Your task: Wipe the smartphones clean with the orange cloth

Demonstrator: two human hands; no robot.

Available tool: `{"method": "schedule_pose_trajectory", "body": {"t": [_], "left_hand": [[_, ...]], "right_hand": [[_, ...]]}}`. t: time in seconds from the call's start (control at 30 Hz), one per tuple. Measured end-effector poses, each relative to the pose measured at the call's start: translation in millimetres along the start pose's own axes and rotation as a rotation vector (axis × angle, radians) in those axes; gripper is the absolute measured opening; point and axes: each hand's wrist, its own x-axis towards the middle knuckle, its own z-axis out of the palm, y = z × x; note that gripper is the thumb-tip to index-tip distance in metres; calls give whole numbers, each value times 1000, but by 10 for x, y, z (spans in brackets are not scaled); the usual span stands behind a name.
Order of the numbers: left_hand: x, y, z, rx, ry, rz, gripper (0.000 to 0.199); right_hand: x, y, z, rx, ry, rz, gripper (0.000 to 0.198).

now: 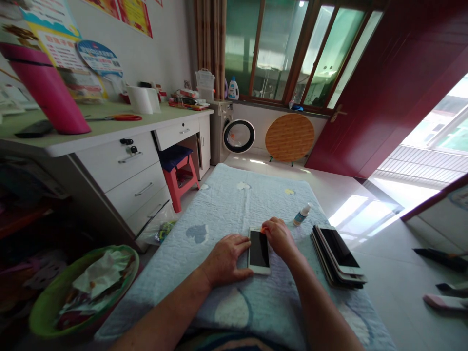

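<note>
A white smartphone (259,251) with a dark screen lies face up on the pale blue quilted cover (234,204). My left hand (228,258) steadies it from the left side, fingertips at the upper edge and thumb near the lower corner. At the phone's top right corner, my right hand (280,236) pinches a small orange thing (263,229) against the glass; its kind is mostly hidden by the fingers. Right of that hand stands a small spray bottle (302,214) with a clear cap. Further right is a stack of smartphones (338,253), the top one white-framed.
A green basket (40,312) with crumpled paper sits on the floor at left. Behind it are a desk (127,170) with drawers and a red stool (179,180). A washing machine (219,131) with its door ajar and a round wooden tabletop (290,137) stand at the back.
</note>
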Motion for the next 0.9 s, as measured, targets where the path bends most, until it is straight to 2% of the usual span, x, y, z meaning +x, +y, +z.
{"method": "schedule_pose_trajectory", "body": {"t": [0.13,0.37,0.43,0.6,0.67,0.77,0.9], "left_hand": [[-2,-27,16,-5,-2,4,68],[4,-50,-2,-59,2,34,64],[0,-51,-1,-85,9,17,65],[-28,-88,45,-81,58,-32,96],[-38,-107,66,-66,55,-42,102],[-42,-124,83,-56,49,-44,102],[-29,-116,75,-60,54,-16,90]], "right_hand": [[-45,-3,42,-7,62,26,20],[-25,-256,157,65,107,-76,17],[-31,-296,149,102,86,-97,16],[-147,-319,42,204,-25,-189,21],[-238,-329,-10,252,-78,-229,22],[-405,-372,-80,326,-136,-249,21],[-618,-445,-180,362,-199,-252,18]]}}
